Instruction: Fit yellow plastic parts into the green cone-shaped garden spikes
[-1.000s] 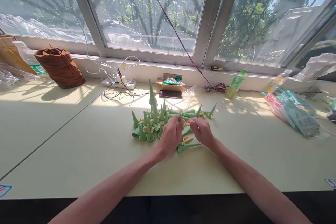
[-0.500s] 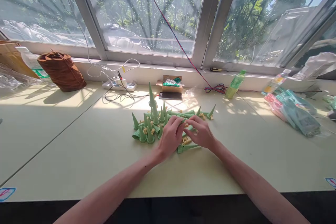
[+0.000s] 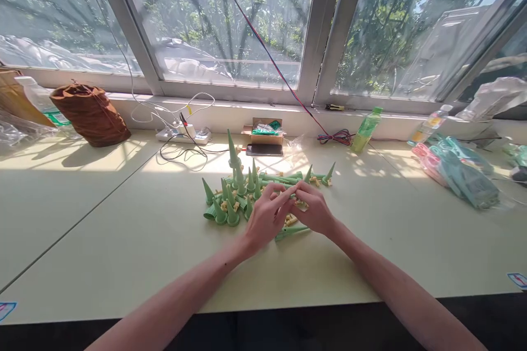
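Note:
My left hand (image 3: 265, 216) and my right hand (image 3: 315, 209) meet over a heap of small plastic parts, their fingertips pinched together. Whatever lies between the fingers is mostly hidden; only a hint of green shows there. To the left of my left hand, several green cones (image 3: 233, 216) stand upright, with a taller green spike (image 3: 231, 149) behind them. Beneath my hands lie cream-coloured small pieces (image 3: 290, 220) and a green tapered tube (image 3: 291, 232). Two more cones, one of them a leaning green cone (image 3: 328, 174), are beyond my right hand.
At the back are a small cardboard box (image 3: 267, 134), a dark phone (image 3: 264, 149), a power strip (image 3: 183, 134) with cables, and a green bottle (image 3: 366, 130). A brown bag (image 3: 90, 115) stands left. Plastic-wrapped bundles (image 3: 465, 175) lie right, below the window.
The view has shifted slightly. My fingertips have drawn closer together, and the green and cream bit seen between them before is now mostly covered.

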{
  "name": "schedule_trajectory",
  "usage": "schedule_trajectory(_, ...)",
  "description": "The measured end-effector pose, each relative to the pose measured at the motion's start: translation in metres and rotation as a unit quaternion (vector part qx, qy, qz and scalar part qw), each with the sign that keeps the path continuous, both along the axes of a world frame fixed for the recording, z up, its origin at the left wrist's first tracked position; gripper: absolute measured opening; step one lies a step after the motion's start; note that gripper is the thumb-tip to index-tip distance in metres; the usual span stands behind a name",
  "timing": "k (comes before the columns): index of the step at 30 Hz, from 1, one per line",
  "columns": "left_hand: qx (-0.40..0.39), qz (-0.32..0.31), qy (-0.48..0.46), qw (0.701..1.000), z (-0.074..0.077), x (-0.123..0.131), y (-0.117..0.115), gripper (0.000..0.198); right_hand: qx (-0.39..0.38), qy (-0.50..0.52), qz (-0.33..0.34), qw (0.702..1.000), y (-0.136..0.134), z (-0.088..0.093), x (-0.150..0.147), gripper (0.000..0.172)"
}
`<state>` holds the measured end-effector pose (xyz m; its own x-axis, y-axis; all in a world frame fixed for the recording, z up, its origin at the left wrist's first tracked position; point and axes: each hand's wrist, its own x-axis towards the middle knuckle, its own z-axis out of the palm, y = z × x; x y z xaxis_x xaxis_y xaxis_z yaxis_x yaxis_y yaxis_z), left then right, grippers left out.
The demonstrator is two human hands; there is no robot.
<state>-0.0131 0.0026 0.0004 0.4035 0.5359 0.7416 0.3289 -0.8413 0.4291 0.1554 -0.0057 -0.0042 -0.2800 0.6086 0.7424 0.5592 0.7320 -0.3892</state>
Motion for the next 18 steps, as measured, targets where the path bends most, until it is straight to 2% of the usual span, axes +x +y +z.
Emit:
schedule_trajectory(4, -0.021, 0.017, -0.022, 0.999, -0.001, 0.001, -0.001, 0.03, -0.007, -0.019, -0.021, 1.0, 0.001, 0.002, 0.008, 0.015)
schedule_trajectory(8, -0.025, 0.013, -0.052, 0.998, -0.002, 0.003, -0.004, 0.019, -0.019, -0.008, -0.095, 0.995, 0.006, 0.009, 0.03, 0.019)
schedule_trajectory(12, -0.022, -0.012, -0.041, 0.999, -0.004, 0.004, -0.006, 0.015, -0.05, 0.001, -0.17, 0.984, 0.014, 0.015, 0.058, 0.025)
schedule_trajectory(18, -0.011, -0.057, -0.004, 0.998, -0.004, 0.004, -0.009, 0.016, -0.104, -0.038, -0.222, 0.969, 0.024, 0.011, 0.081, 0.037)
